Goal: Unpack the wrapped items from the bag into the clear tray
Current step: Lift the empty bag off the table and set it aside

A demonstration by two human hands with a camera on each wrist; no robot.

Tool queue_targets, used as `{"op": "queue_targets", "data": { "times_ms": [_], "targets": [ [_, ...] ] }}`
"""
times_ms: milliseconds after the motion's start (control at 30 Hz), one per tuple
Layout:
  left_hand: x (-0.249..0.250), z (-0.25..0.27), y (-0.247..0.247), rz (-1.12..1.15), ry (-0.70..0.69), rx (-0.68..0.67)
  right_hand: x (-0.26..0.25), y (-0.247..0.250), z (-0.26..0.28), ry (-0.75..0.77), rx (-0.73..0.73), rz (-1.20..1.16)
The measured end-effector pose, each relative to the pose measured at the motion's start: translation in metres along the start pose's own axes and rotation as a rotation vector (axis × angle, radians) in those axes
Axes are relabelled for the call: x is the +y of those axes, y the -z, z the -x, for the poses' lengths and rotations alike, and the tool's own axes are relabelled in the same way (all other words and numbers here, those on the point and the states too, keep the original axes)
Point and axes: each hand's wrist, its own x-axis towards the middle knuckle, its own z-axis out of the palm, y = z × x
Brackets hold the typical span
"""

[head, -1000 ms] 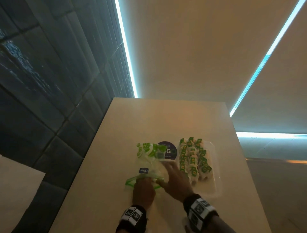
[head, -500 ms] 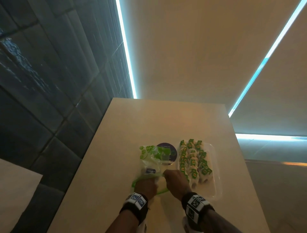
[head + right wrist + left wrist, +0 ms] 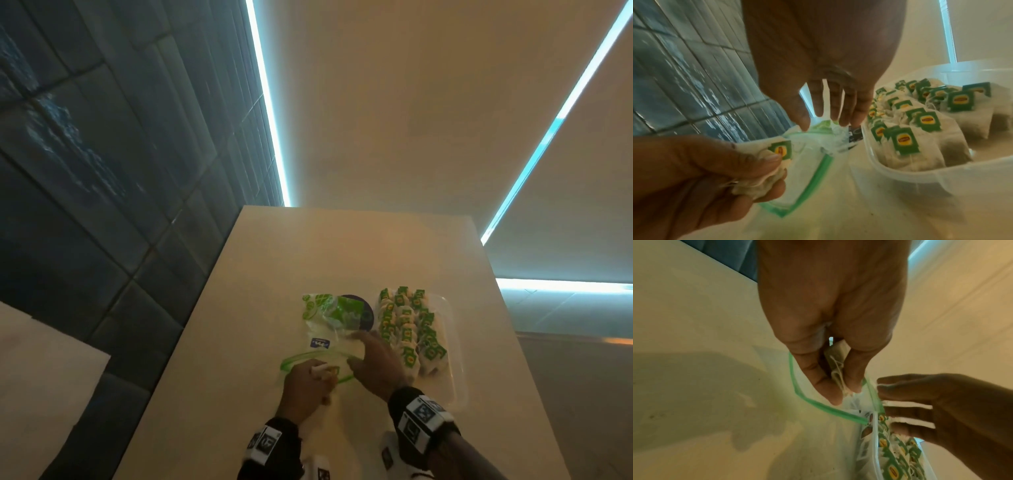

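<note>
Green-tagged tea bag (image 3: 764, 164) pinched in left hand (image 3: 303, 389); right hand (image 3: 375, 368) presses flat fingers on zip bag (image 3: 325, 339).

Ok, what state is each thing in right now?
Bag: mouth open, lying on table.
Tea bag: gripped by left hand at bag mouth.
Right hand: fingers straight, pressing bag down.
Tray: uncovered, partly filled with tea bags.
</note>
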Motion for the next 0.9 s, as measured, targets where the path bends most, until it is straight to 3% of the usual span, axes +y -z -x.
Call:
{"op": "queue_targets", "data": {
  "times_ms": [67, 167, 333, 433, 567, 733, 900],
  "targets": [
    [0.001, 0.003, 0.003, 0.098, 0.001, -0.009, -0.007, 0.003, 0.01, 0.084, 0.109, -0.037],
    [0.005, 0.008, 0.004, 0.209, -0.012, -0.058, -0.013, 0.0, 0.02, 0.113, 0.005, -0.092],
    [0.011, 0.017, 0.002, 0.319, -0.023, -0.117, -0.011, 0.0, 0.022, -0.117, -0.093, -0.391],
    [0.009, 0.02, 0.0, 0.302, -0.041, -0.1, -0.011, 0.001, 0.026, -0.25, -0.069, -0.597],
    [0.005, 0.022, -0.002, 0.334, -0.016, -0.091, -0.008, 0.002, 0.031, -0.312, 0.011, -0.75],
    [0.01, 0.026, 0.0, 0.492, 0.094, -0.091, 0.0, 0.009, 0.034, -0.24, 0.093, -0.767],
    [0.012, 0.025, 0.0, 0.451, 0.049, -0.024, 0.001, 0.023, 0.035, -0.129, -0.131, -0.721]
  ]
}}
